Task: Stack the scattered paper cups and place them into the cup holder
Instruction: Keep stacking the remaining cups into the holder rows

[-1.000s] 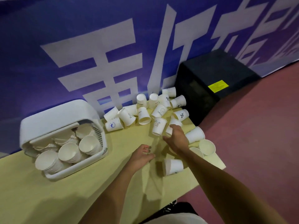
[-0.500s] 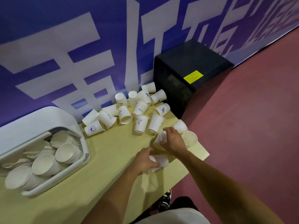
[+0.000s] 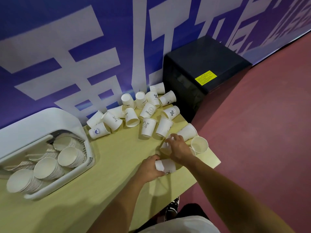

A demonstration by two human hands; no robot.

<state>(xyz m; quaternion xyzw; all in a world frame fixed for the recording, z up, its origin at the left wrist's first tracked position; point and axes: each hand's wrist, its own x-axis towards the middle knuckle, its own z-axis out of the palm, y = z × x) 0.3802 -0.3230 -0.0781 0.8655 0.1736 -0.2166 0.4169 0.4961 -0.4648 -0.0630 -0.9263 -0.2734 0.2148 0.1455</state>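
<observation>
Two bare hands work over a pale yellow counter (image 3: 117, 158), seen from the head camera. The left hand (image 3: 149, 169) has its fingers (image 3: 152, 158) curled around a paper cup (image 3: 165, 166) lying on its side near the counter's front edge. Just beyond it, the right hand (image 3: 178, 147) closes on a second cup (image 3: 164, 147), thumb and fingertips pinching its wall. An upright empty cup (image 3: 199, 144) stands just beside that hand at the counter's right end. More scattered cups (image 3: 148, 113) crowd the far edge against a blue banner (image 3: 67, 39), some tipped, some upside down. A white cup holder (image 3: 50, 125) sits at the left, filled with stacked cups (image 3: 48, 168). A black box (image 3: 205, 64) stands on the red floor (image 3: 269, 132) past the counter
</observation>
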